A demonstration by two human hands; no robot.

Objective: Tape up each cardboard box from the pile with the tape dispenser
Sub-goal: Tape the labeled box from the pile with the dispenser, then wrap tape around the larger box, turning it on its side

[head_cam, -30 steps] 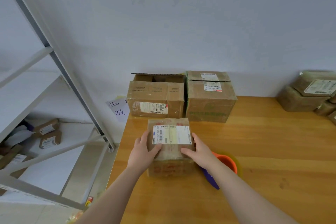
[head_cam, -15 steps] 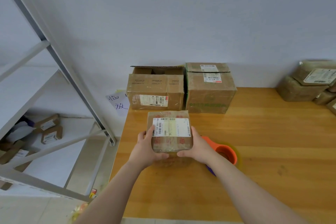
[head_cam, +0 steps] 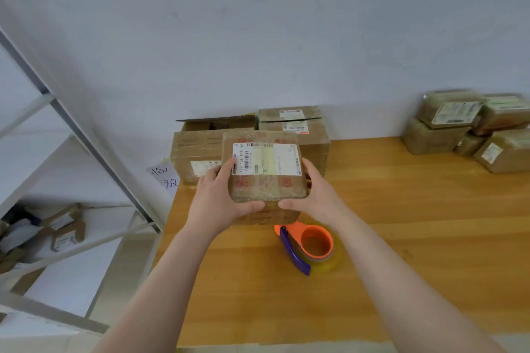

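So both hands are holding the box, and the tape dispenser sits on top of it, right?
Not quite. The left hand and right hand do hold the box, but the tape dispenser lies on the table, not on top of it. The head view shows this.

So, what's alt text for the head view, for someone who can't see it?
The left hand and right hand hold a small labelled cardboard box above a wooden table. An orange tape dispenser lies on it; larger boxes stand behind.
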